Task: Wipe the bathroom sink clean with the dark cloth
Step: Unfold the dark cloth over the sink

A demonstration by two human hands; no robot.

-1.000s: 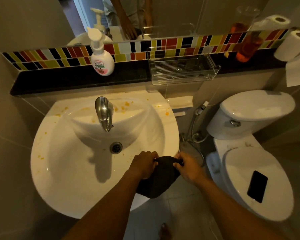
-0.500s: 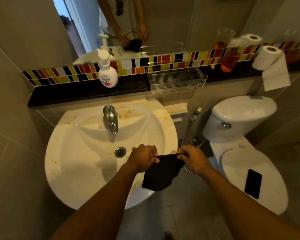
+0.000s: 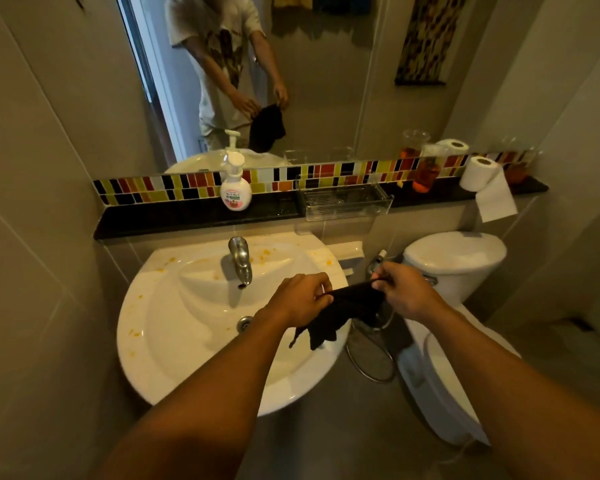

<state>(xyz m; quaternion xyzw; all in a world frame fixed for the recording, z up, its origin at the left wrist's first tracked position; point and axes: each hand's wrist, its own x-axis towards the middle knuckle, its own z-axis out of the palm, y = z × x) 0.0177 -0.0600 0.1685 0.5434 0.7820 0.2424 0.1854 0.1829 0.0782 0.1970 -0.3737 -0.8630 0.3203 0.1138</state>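
Observation:
A white bathroom sink (image 3: 174, 362) with orange-yellow specks along its back rim and left side fills the lower left. A chrome tap (image 3: 240, 261) stands at its back, and the drain (image 3: 245, 323) lies below it. Above the sink's right rim hangs the dark cloth (image 3: 340, 313), stretched between my two hands. My left hand (image 3: 300, 298) pinches its left end and my right hand (image 3: 404, 294) pinches its right end. The cloth's loose lower part dangles over the rim without touching the basin.
A soap pump bottle (image 3: 234, 188), a clear plastic tray (image 3: 343, 200), a cup of orange liquid (image 3: 426, 171) and a toilet roll (image 3: 482, 178) stand on the black ledge. A white toilet (image 3: 454, 261) is right of the sink, with a spray hose (image 3: 371, 358) between them.
The view has lifted and pulled back, showing more of the mirror. Both hands have raised the cloth and drawn it out sideways between them.

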